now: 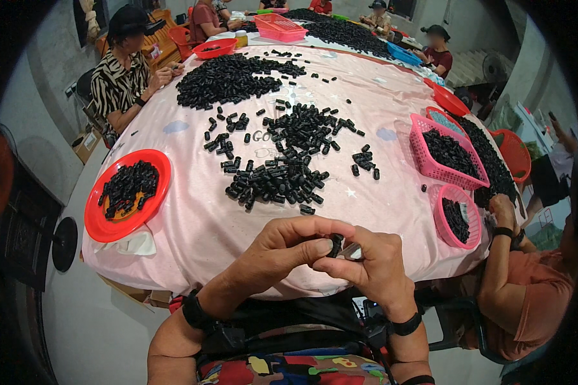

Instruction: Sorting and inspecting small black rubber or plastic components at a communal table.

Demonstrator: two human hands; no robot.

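Closest in, the person's two hands meet just over the near edge of the table (192, 237), above their lap. The left hand (282, 247) and right hand (372, 266) are pressed close, fingertips together, and between them stands a small black cylindrical piece (335, 244), its long axis roughly upright, tilted slightly. Both grips are pinched shut on it: the left thumb and forefinger at its side, the right fingers at its lower end, neither hand clearly nearer. Something pale shows beside it by the right fingers; I cannot tell what. Straight ahead on the pink cloth lies the nearest heap of black pieces (282, 170). A red plate (127, 194) sits well left, pink baskets (444, 153) right.
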